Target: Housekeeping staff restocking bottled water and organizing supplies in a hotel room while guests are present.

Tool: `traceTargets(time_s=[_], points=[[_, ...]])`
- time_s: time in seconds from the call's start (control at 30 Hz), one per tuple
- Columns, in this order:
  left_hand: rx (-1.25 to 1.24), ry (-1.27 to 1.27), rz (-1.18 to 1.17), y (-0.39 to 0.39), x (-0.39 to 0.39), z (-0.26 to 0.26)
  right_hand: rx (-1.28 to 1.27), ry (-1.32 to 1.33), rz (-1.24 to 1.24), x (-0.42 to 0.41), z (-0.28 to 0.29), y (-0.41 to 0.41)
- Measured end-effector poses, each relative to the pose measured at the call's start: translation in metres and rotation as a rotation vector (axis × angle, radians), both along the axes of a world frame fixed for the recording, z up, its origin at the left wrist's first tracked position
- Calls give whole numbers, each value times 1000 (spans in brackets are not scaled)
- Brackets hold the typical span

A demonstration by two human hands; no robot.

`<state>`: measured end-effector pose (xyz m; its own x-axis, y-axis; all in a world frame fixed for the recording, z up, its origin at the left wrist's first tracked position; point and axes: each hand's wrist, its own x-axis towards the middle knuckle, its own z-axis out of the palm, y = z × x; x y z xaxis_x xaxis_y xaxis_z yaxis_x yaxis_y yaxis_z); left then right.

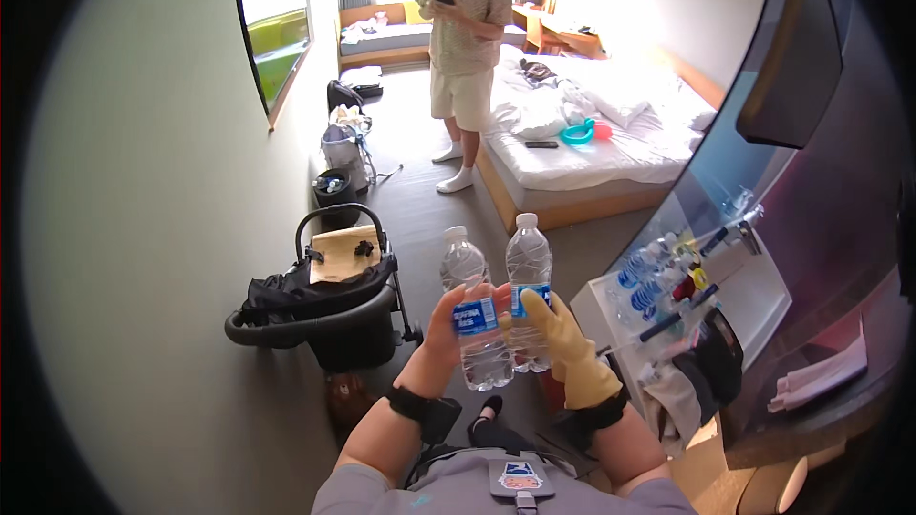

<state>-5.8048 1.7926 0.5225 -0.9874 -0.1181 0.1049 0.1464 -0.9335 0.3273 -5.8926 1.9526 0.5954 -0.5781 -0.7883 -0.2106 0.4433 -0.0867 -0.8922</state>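
Note:
In front of my body I hold two clear plastic water bottles side by side, both with white caps and blue labels. My bare left hand (449, 325) is wrapped around the left bottle (465, 265), which leans slightly. My right hand (562, 336), in a yellow rubber glove, grips the right bottle (528, 257) around its label. Little liquid, if any, shows in either bottle. The bottles are close together, and the fingers between them are partly hidden. A black band is strapped around each of my forearms.
A black stroller (351, 307) stands at left, with a black bin (335, 193) holding bottles beyond it. A white counter (758, 286) at right bears several bottles (647, 279) and a black cap. A person (465, 36) holding a phone stands beside the unmade bed (558, 164).

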Motion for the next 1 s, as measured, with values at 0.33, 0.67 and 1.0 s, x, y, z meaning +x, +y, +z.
traceTargets(time_s=[0.33,0.67,1.0], points=[[-42,-15,-64,-90,-119,-7,188,230,-12,-121,-24,-88],[-104,-253,174,-185,-185,-18,463,532,89,-221,-37,-200],[-205,-355,116,-324,-309,-33,322,1391,104,-335,-60,-300]])
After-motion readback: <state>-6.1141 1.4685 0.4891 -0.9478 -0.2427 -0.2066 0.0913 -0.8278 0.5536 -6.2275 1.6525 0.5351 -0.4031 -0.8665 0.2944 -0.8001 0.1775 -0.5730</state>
